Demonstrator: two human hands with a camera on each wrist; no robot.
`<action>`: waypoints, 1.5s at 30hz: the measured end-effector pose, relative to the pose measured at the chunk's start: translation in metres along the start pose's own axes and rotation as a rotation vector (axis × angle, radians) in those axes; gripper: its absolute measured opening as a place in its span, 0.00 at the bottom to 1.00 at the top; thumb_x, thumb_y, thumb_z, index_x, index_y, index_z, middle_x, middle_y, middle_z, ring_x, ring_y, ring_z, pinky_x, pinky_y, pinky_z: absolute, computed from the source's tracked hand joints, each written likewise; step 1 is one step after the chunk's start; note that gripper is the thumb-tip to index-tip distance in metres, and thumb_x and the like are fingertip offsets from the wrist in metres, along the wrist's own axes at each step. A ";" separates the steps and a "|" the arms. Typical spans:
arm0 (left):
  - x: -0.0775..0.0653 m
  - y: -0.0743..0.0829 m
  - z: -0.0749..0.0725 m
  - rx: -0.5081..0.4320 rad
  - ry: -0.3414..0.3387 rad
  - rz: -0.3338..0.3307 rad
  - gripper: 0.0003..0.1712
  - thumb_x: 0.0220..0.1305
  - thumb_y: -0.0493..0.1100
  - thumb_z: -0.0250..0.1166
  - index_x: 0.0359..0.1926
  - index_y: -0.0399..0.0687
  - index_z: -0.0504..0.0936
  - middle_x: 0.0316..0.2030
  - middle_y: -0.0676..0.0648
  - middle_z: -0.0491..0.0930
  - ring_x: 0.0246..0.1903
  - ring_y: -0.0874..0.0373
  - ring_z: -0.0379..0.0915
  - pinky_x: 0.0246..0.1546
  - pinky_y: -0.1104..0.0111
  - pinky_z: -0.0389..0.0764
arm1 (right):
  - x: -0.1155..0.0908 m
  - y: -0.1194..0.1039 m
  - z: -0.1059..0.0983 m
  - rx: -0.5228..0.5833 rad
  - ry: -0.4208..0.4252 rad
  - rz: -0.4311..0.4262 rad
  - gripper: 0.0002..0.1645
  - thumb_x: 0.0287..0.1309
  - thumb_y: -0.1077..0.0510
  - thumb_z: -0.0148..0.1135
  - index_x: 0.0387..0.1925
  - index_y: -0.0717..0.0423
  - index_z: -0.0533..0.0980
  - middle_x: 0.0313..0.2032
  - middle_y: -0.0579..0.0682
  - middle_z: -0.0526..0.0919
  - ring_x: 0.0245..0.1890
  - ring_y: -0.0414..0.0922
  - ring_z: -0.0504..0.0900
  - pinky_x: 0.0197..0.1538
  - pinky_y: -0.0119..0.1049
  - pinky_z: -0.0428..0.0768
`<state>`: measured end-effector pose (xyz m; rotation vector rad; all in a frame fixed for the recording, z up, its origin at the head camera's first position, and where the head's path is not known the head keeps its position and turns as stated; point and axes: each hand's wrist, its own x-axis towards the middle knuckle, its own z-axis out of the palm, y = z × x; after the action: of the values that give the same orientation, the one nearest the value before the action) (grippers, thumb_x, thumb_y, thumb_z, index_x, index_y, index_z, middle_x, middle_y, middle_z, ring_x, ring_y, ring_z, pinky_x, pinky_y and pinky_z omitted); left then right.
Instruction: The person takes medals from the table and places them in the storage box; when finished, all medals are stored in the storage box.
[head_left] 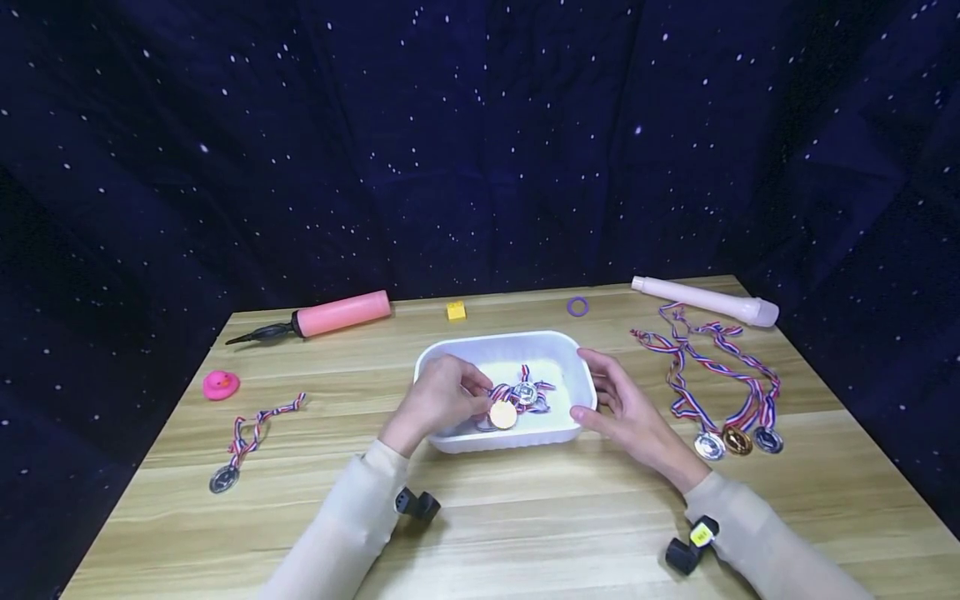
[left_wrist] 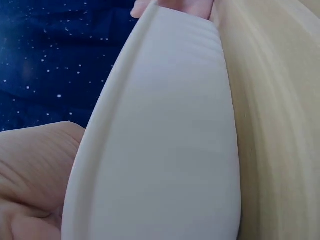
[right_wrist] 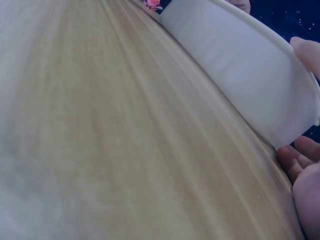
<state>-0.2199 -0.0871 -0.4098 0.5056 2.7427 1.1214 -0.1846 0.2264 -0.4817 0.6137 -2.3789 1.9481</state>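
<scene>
A white plastic tub (head_left: 555,435) stands at the middle of the wooden table, with several medals on striped red, white and blue ribbons inside. My left hand (head_left: 444,393) reaches over the tub's left side and pinches the ribbon of a medal (head_left: 503,414) whose disc shines brightly. Close beside that disc lies a silver medal (head_left: 527,392). My right hand (head_left: 626,408) grips the tub's right end, thumb on the near rim and fingers round the far corner. In the left wrist view the tub's wall (left_wrist: 165,125) hides the left fingertips.
On the right lie silver medals (head_left: 709,445), a bronze-coloured medal (head_left: 737,440) and a pale pink tube (head_left: 697,298). On the left are a pink hand pump (head_left: 343,314), a rubber duck (head_left: 221,385) and another medal (head_left: 224,478). A yellow block (head_left: 456,311) and purple ring (head_left: 577,307) sit behind the tub.
</scene>
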 end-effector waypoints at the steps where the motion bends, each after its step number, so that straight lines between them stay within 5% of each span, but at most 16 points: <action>1: 0.000 0.000 0.000 0.016 -0.002 -0.007 0.09 0.63 0.34 0.82 0.44 0.40 0.95 0.30 0.53 0.89 0.30 0.64 0.83 0.36 0.70 0.85 | 0.000 0.000 0.000 0.000 0.001 -0.001 0.51 0.70 0.62 0.76 0.86 0.52 0.60 0.80 0.58 0.68 0.75 0.61 0.73 0.73 0.25 0.75; 10: 0.000 0.003 -0.009 0.013 0.002 0.113 0.15 0.63 0.35 0.81 0.51 0.39 0.93 0.36 0.50 0.92 0.34 0.62 0.87 0.42 0.65 0.90 | 0.000 0.000 -0.001 -0.001 0.003 0.001 0.51 0.69 0.62 0.76 0.86 0.52 0.60 0.80 0.59 0.69 0.75 0.61 0.73 0.73 0.25 0.76; 25: -0.002 0.005 -0.039 -0.069 0.167 0.328 0.25 0.62 0.38 0.84 0.61 0.46 0.90 0.53 0.49 0.93 0.53 0.52 0.90 0.57 0.51 0.91 | -0.001 0.001 -0.001 -0.011 0.008 0.008 0.51 0.70 0.61 0.76 0.86 0.51 0.60 0.80 0.58 0.68 0.75 0.61 0.73 0.73 0.24 0.75; 38: -0.012 -0.003 -0.057 -0.096 0.227 0.398 0.41 0.58 0.43 0.87 0.72 0.55 0.83 0.68 0.52 0.82 0.66 0.51 0.80 0.71 0.54 0.83 | -0.001 0.002 0.001 0.001 -0.004 0.002 0.51 0.70 0.61 0.76 0.86 0.51 0.60 0.79 0.59 0.68 0.75 0.62 0.73 0.73 0.25 0.76; 45: -0.026 -0.018 -0.081 -0.047 0.268 0.416 0.44 0.57 0.44 0.88 0.74 0.58 0.82 0.70 0.53 0.81 0.70 0.53 0.76 0.72 0.50 0.82 | -0.001 0.000 0.000 -0.001 -0.004 0.004 0.51 0.70 0.60 0.76 0.86 0.51 0.60 0.79 0.59 0.68 0.75 0.61 0.73 0.73 0.25 0.75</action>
<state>-0.2204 -0.1611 -0.3650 1.0248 2.9052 1.4328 -0.1838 0.2262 -0.4816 0.6141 -2.3845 1.9490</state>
